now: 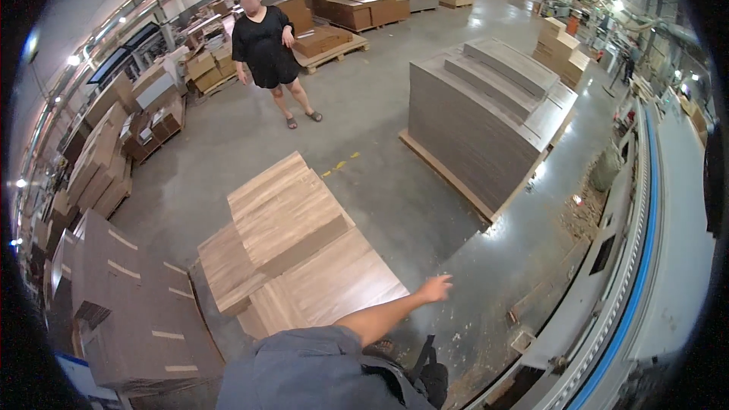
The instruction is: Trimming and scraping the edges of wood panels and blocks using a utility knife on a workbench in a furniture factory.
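My left hand (435,288) reaches out to the right on a bare forearm, below a grey sleeve (311,340). Its fingers look partly stretched and apart, and nothing shows in them. It hangs over the grey floor, just right of a low stack of light wood-grain panels (349,277). On that stack rises a higher block of the same panels (285,209). The hand and the panels appear apart. My right hand is out of the picture.
A tall stack of dark grey-brown panels (471,129) stands on a pallet ahead right. Along the right runs a long machine with a blue strip (645,235). More brown panels (144,311) fill the lower left. A person in black (266,45) stands farther off, near boxes on pallets.
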`<state>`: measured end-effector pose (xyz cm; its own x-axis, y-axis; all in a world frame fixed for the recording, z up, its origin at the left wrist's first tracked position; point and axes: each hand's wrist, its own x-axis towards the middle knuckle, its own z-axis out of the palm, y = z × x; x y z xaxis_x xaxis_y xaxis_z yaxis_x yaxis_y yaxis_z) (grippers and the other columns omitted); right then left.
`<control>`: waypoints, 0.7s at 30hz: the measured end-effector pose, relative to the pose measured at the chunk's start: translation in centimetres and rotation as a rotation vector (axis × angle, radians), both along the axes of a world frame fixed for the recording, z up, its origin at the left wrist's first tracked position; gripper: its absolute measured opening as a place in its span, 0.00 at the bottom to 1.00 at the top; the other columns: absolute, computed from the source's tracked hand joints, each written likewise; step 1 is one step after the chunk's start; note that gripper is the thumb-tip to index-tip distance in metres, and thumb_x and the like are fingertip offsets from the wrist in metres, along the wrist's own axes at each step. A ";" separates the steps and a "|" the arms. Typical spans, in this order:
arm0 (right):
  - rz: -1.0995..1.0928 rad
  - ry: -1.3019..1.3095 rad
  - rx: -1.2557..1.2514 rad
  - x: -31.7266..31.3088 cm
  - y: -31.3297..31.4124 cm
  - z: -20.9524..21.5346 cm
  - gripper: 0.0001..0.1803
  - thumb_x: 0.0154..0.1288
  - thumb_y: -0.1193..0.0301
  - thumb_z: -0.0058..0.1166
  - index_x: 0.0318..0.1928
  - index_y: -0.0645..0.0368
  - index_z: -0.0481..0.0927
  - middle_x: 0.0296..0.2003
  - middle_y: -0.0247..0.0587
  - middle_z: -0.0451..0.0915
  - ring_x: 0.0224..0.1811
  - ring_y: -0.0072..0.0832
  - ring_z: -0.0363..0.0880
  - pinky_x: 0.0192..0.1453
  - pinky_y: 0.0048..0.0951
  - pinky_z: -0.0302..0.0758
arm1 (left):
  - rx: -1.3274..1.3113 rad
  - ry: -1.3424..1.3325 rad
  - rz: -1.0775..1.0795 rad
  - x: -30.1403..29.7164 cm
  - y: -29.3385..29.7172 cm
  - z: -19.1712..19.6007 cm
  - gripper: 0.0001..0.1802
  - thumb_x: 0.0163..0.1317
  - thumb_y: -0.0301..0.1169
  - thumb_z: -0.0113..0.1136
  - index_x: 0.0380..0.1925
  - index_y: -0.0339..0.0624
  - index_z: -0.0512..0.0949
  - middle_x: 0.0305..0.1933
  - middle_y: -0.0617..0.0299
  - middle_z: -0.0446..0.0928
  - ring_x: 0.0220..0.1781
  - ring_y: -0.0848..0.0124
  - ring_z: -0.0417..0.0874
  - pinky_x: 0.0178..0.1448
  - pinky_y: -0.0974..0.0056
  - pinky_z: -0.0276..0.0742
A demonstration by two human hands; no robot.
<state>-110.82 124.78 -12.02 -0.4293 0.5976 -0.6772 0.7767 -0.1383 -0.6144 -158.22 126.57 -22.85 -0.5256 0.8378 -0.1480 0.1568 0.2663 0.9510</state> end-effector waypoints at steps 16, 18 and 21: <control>0.072 0.005 0.026 -11.4 64.8 -0.9 0.21 0.68 0.64 0.60 0.58 0.57 0.84 0.53 0.47 0.88 0.51 0.38 0.87 0.56 0.39 0.80 | -0.768 -0.126 0.072 -0.9 12.0 -9.3 0.18 0.73 0.41 0.52 0.48 0.44 0.85 0.45 0.49 0.86 0.45 0.55 0.87 0.50 0.49 0.80; 0.030 0.002 0.054 -13.4 74.1 -0.6 0.21 0.68 0.64 0.60 0.59 0.57 0.84 0.53 0.47 0.88 0.51 0.37 0.87 0.56 0.39 0.80 | -0.699 -0.284 0.197 -1.7 17.7 -6.4 0.17 0.73 0.40 0.51 0.47 0.42 0.85 0.40 0.49 0.86 0.39 0.55 0.86 0.44 0.50 0.80; -0.015 0.036 0.064 -18.5 87.6 -2.0 0.21 0.68 0.64 0.60 0.59 0.57 0.84 0.53 0.47 0.88 0.51 0.37 0.87 0.56 0.38 0.80 | -0.502 -0.200 0.273 -2.6 23.2 -6.2 0.17 0.74 0.39 0.52 0.47 0.41 0.84 0.35 0.50 0.85 0.33 0.57 0.85 0.38 0.52 0.81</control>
<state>-129.33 212.38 -14.05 -0.4437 0.6456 -0.6216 0.7521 -0.1090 -0.6500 -160.82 149.80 -29.00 -0.6328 0.4785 -0.6088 -0.1495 0.6959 0.7024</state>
